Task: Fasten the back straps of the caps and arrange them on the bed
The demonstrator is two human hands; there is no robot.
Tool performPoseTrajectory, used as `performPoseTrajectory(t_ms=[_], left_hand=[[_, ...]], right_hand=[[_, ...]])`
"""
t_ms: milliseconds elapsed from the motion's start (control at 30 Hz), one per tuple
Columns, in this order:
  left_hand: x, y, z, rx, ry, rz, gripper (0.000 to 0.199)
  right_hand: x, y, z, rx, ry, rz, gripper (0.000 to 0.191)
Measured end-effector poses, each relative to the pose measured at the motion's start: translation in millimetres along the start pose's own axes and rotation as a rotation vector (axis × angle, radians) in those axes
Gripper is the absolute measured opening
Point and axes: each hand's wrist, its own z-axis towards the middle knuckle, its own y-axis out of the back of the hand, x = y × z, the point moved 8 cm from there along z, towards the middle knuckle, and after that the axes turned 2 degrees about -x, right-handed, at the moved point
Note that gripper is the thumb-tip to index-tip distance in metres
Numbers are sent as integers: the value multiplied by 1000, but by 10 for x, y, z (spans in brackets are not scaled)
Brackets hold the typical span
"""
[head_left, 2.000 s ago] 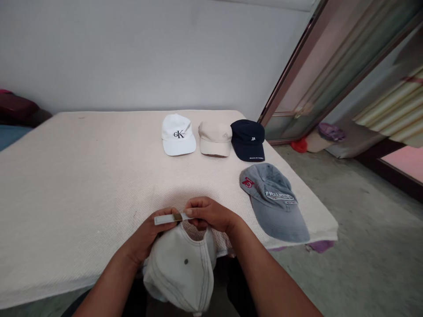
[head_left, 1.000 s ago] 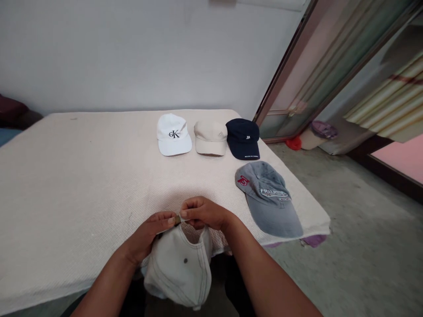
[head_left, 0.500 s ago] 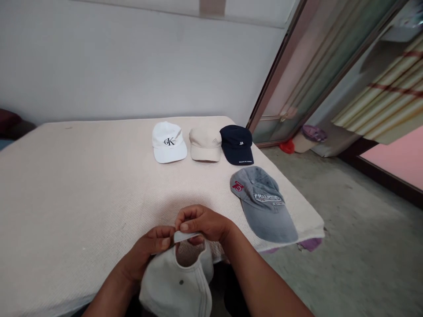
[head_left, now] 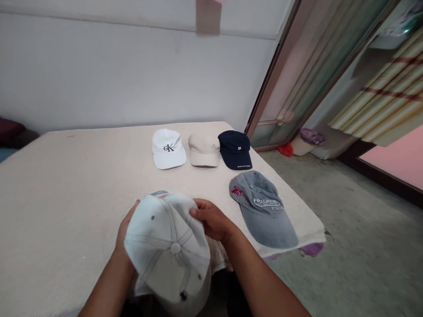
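A pale grey baseball cap [head_left: 168, 246] is held up between my two hands at the near edge of the bed, its crown with the top button turned toward me. My left hand [head_left: 127, 224] grips its left side, the fingers mostly hidden behind it. On the right rim my right hand [head_left: 209, 218] is closed, thumb on the outside of the fabric. Beyond lie a white cap [head_left: 169, 149] with black letters, a beige cap [head_left: 204, 150] and a navy cap [head_left: 235, 149] in a row. A larger grey cap [head_left: 264, 209] rests nearer, to the right.
The caps lie on a bed with a cream textured cover [head_left: 82, 198]. A white wall [head_left: 132, 75] stands behind it. On the concrete floor at the right are a bin [head_left: 307, 140] with a purple liner and a red object [head_left: 286, 149]; a striped curtain [head_left: 383, 97] hangs above.
The pale grey cap has turned so its crown shows instead of its back opening. My hands have moved apart from the strap to the cap's two sides.
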Motion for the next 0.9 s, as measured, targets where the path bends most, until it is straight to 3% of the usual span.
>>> performPoseTrajectory(t_ms=[167, 300, 367, 467, 567, 767, 900], left_hand=[[301, -28, 12, -95, 169, 103, 40], [484, -94, 32, -106, 97, 308, 30], [508, -44, 87, -150, 34, 377, 25], [462, 76, 199, -261, -58, 382, 19], [389, 65, 314, -290, -130, 369, 18], [97, -177, 523, -204, -335, 375, 30], [1, -43, 658, -268, -318, 370, 15]], right_hand=[[357, 338, 51, -266, 245, 106, 26], [544, 608, 43, -489, 347, 111, 24], [561, 664, 33, -536, 353, 92, 23], [512, 608, 41, -476, 290, -40, 25], [485, 559, 27, -465, 229, -284, 31], [774, 638, 1, -615, 451, -429, 47], [655, 903, 19, -820, 293, -639, 50]])
